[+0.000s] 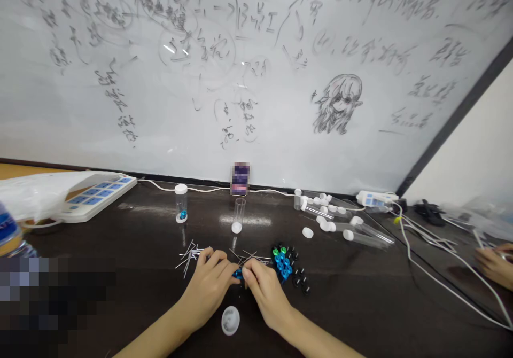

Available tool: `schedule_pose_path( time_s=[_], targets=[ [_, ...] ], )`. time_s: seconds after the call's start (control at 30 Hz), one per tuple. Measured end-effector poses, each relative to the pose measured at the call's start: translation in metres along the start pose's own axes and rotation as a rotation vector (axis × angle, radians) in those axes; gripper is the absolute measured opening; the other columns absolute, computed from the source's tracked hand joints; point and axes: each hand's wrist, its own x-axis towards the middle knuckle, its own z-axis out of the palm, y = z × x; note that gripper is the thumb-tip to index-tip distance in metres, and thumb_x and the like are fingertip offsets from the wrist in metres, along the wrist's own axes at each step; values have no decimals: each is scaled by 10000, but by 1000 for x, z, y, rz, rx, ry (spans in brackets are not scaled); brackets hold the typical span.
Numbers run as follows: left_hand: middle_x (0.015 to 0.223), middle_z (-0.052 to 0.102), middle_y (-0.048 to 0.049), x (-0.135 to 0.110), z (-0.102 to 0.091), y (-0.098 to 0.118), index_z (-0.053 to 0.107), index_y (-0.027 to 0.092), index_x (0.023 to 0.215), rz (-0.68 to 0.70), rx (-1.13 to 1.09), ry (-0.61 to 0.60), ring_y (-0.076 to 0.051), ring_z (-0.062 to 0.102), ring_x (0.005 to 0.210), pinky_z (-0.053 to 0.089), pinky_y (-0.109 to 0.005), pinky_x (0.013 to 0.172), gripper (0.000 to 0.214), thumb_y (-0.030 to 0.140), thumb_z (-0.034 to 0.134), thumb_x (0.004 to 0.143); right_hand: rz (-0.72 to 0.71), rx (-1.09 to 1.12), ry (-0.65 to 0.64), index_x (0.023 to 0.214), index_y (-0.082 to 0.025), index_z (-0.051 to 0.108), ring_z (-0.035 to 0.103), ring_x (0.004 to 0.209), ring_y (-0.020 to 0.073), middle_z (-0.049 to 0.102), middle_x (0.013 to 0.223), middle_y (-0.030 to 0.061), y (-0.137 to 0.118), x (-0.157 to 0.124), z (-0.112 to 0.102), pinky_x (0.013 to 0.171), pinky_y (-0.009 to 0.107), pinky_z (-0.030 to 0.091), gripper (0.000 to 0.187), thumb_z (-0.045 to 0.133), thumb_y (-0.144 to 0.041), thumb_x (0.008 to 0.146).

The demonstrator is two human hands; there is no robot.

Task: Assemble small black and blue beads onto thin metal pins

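Observation:
My left hand point(210, 288) is closed, with a small blue part point(238, 274) pinched at its fingertips. Close against that part, my right hand point(267, 289) is in a pinch too; whatever its fingers hold is hidden. Thin metal rods point(250, 257) lie just behind the hands, and bent metal rods point(188, 254) are beside my left hand. To the right of my right hand sit several blue round pieces point(283, 266), green pieces point(279, 251) and small black pieces point(300, 280). A white round cap point(230, 320) lies between my forearms.
A capped clear tube point(181, 203) with a blue piece inside and an open clear tube point(239, 216) stand behind. Clear tubes and white caps point(328, 225) lie at right. Power strips point(98, 197), cables point(412, 256), a phone point(240, 179), and another person's hand point(497, 264) are around.

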Motion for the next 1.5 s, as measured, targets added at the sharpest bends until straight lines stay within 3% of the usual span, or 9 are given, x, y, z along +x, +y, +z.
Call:
schedule_pose_path(
  time_s=[0.4,0.6,0.8,0.87,0.93,1.03,1.1,1.23,1.5],
  targets=[
    [809,673,-26,-2,-2,1,593,171,929,102,75,-29,-210,534,865,293,-419,831,91,156,511,891,-3,-30,-45,664,-200,393,437,552,125,452,603,-26,1,-1,1,555,238,319,342,310,-296,982],
    [1030,627,-98,-2,-9,-8,531,194,1173,126,161,200,-252,503,949,311,-439,903,404,346,624,811,68,182,69,670,-193,413,438,559,117,448,601,-31,8,-1,3,565,235,332,352,311,-320,983],
    [1000,462,-71,-9,-8,-15,481,199,1087,-141,-91,455,-226,491,931,419,-387,839,360,183,654,772,120,345,183,689,-192,424,417,541,113,430,609,-31,10,-3,3,543,236,325,353,295,-334,984],
    [996,462,-69,-7,-7,-13,473,195,1050,-304,-232,426,-219,494,921,433,-367,808,320,192,644,781,82,355,226,765,-191,461,430,579,123,438,662,-21,8,-4,4,574,247,339,304,302,-337,979],
    [922,503,-44,-3,-5,-11,492,201,990,-398,-399,288,-198,514,860,442,-341,767,225,210,622,806,48,359,262,867,-196,476,434,610,132,429,710,-17,6,-5,4,604,258,350,243,309,-336,974],
    [825,565,-10,1,-3,-8,553,221,988,-344,-575,4,-186,531,819,440,-325,760,204,239,637,803,30,351,226,937,-206,478,433,627,139,408,727,-18,4,-4,4,625,265,359,201,312,-315,972],
    [827,595,-11,1,-2,-7,576,236,1055,-301,-622,-80,-192,531,843,433,-333,784,265,240,643,799,21,330,180,952,-210,486,443,657,145,422,753,-10,3,-3,3,639,266,363,183,326,-296,968],
    [837,613,-26,-2,-3,-4,603,248,1100,-300,-669,-64,-187,533,819,434,-319,748,257,222,578,845,-24,249,68,933,-206,512,454,708,153,463,785,-3,1,-1,1,665,263,361,109,416,-256,938],
    [848,588,-30,4,-6,-3,609,205,879,-418,-792,-58,-186,537,840,405,-303,775,135,247,483,894,-25,185,-63,827,-195,539,451,645,129,474,708,-29,-1,0,1,622,236,348,78,531,-236,893]
  ],
)
